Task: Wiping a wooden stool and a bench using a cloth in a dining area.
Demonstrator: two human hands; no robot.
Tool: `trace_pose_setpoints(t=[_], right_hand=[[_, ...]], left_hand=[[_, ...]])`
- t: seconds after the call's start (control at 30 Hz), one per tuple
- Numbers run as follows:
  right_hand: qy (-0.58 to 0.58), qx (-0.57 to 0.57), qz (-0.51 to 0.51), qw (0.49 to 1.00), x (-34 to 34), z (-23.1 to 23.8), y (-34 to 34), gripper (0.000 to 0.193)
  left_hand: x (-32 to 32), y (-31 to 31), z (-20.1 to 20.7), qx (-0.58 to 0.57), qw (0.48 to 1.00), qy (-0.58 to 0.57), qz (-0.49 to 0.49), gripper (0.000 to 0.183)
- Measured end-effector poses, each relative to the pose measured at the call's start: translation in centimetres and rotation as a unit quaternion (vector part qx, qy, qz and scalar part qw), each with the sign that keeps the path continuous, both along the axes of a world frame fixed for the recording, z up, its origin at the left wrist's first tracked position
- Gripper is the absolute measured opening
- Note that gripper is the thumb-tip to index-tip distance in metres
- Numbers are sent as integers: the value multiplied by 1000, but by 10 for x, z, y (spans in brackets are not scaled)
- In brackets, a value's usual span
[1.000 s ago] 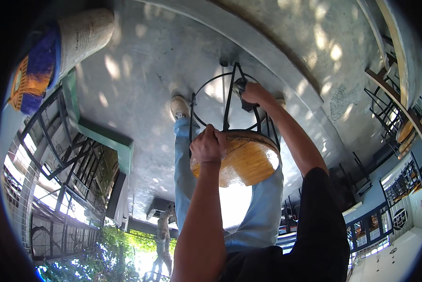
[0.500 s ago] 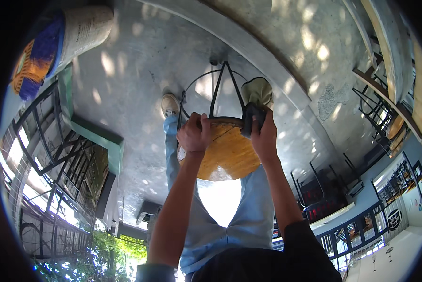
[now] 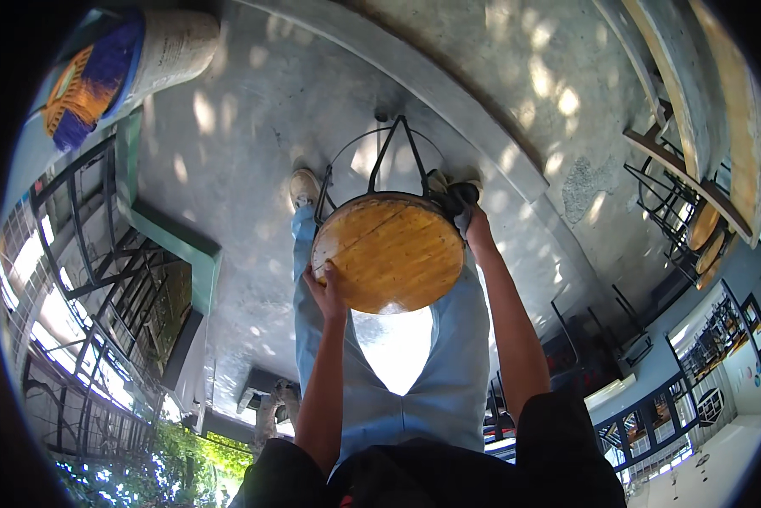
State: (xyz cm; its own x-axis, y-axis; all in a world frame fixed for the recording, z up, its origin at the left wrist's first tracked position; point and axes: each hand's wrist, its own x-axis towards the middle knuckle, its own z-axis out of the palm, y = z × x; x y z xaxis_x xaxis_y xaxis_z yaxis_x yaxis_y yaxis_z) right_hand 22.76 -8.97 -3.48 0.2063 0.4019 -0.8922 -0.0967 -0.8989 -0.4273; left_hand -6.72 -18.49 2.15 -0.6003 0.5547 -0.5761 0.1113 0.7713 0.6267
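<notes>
Between my knees stands a stool with a round, worn wooden seat (image 3: 389, 254) and black metal legs (image 3: 386, 157). My left hand (image 3: 328, 292) grips the near left rim of the seat, its thumb lying on top and the other fingers partly hidden at the edge. At the far right rim, my right hand (image 3: 477, 227) is closed around a dark grey cloth (image 3: 460, 200). The cloth rests against the side of the seat, and those fingers are mostly hidden behind it.
My shoes stand on the concrete floor (image 3: 253, 161) beside the stool, the left shoe (image 3: 305, 188) plainly visible. A bucket (image 3: 177, 46) with a purple and orange item is at far left. Metal frames (image 3: 88, 229) line the left; more stools (image 3: 704, 229) stand at right.
My left hand has moved from the far rim to the near left rim. My right hand has shifted the cloth slightly down the seat's right side. The seat now shows more fully.
</notes>
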Motion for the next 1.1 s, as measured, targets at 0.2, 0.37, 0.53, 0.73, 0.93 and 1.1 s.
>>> trace_pose_setpoints(t=[0.2, 0.37, 0.53, 0.73, 0.93, 1.1], right_hand=[[-38, 38, -92, 994, -16, 9, -20, 39], [74, 16, -249, 966, -11, 27, -45, 42], [113, 4, -371, 922, -19, 38, -65, 40], [110, 19, -372, 922, -37, 24, -97, 37], [-113, -42, -252, 960, -17, 15, -114, 45], [-248, 93, -185, 946, 8, 54, -46, 48]], left_hand=[[-12, 27, 6, 16, 997, -55, -56, 56], [-12, 62, 18, 0, 992, -100, -73, 55], [-15, 96, 21, -9, 978, -35, -204, 52], [-24, 111, 20, -11, 967, -47, -250, 52], [-24, 100, 13, -36, 970, -83, -226, 50], [3, 141, 8, 90, 926, 165, -327, 34]])
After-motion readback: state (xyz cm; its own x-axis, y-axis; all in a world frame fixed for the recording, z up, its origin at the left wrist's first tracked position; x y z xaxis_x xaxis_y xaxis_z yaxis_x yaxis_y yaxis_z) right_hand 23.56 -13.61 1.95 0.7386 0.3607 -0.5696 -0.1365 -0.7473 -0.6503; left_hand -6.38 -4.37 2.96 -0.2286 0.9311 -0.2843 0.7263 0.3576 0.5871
